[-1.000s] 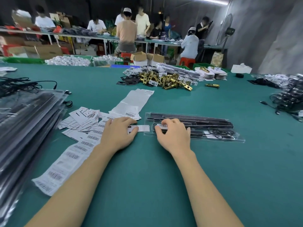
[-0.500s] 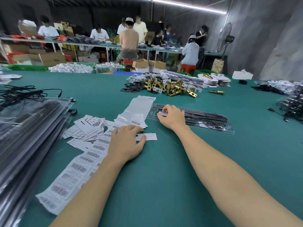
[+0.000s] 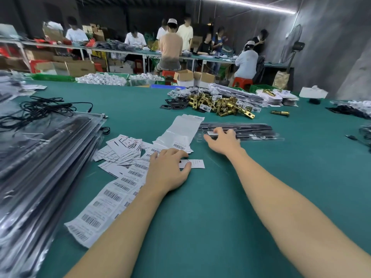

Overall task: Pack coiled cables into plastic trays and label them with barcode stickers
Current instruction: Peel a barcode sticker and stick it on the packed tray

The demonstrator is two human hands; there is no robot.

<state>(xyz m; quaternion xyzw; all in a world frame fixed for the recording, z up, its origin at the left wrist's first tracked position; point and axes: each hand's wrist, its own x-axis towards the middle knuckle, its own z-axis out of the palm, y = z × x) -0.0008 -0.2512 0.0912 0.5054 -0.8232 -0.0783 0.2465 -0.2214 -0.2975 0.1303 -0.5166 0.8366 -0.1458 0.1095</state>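
Clear plastic, the tray (image 3: pixel 239 132) with its dark cables now lies farther up the worktop (image 3: pixel 220 207) than a second ago, pushed away at arm's length; the right hand (image 3: pixel 221 142) rests on its near-left end, fingers spread flat beside the barcode sticker (image 3: pixel 212 133) already on it, so this grip is open and holds nothing. That suggests this tray is labelled and being set aside. The left hand (image 3: pixel 167 172) has stayed put, its fingers pressing down a small white label (image 3: pixel 193 163), likely the next to peel. Left of that hand lie strips of barcode labels (image 3: pixel 104 203); farther left, a stack of bagged trays (image 3: pixel 38 167). Green felt covers the worktop. Beyond the right hand sits a heap of brass latches (image 3: pixel 220 105), and people work at benches behind.
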